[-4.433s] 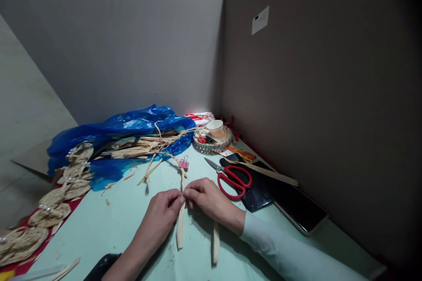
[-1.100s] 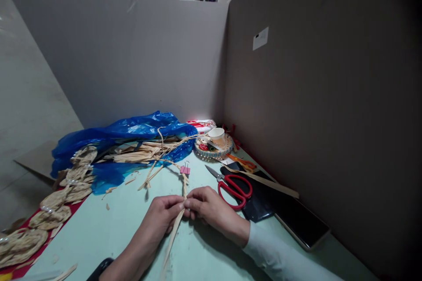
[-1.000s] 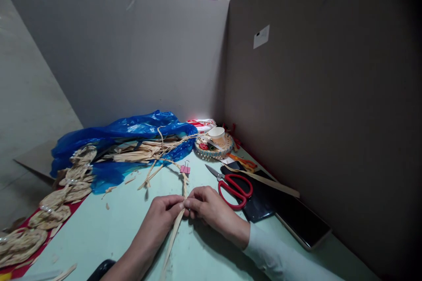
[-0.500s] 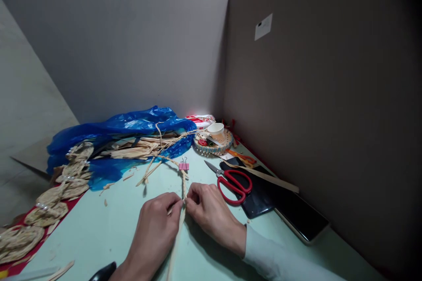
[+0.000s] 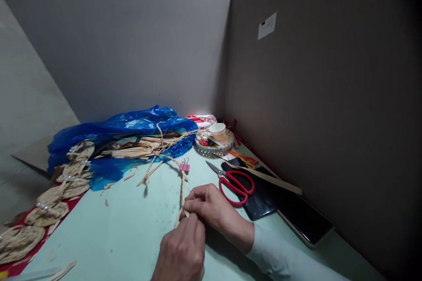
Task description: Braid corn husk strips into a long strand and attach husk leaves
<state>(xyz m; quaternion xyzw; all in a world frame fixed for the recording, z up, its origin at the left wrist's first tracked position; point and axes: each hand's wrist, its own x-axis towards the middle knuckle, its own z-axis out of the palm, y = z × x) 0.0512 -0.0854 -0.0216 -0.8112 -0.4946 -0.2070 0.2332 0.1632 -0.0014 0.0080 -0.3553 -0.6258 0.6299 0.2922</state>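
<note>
A thin pale braid (image 5: pixel 182 189) of straw-like strands runs down from a pink binder clip (image 5: pixel 184 167) toward me. My right hand (image 5: pixel 217 210) pinches the braid's lower end between thumb and fingers. Just below it, my left hand (image 5: pixel 184 246) is closed, its back toward me, at the loose strands under the braid; its fingertips are mostly hidden. A short strand end pokes out between the two hands. Beyond the clip, the cord continues up and left toward a bundle of dry strips (image 5: pixel 138 147).
A blue plastic bag (image 5: pixel 121 125) wraps the strips. Red-handled scissors (image 5: pixel 236 188) lie right of my hands, over a dark flat object (image 5: pixel 260 206) beside a phone (image 5: pixel 306 219). A woven tray (image 5: pixel 214 149) holds a paper cup (image 5: pixel 217 130). Braided pieces (image 5: pixel 46 213) line the left edge.
My left hand has moved right and down, from beside the braid to below my right hand, and turned over. My right hand stays pinched at the braid.
</note>
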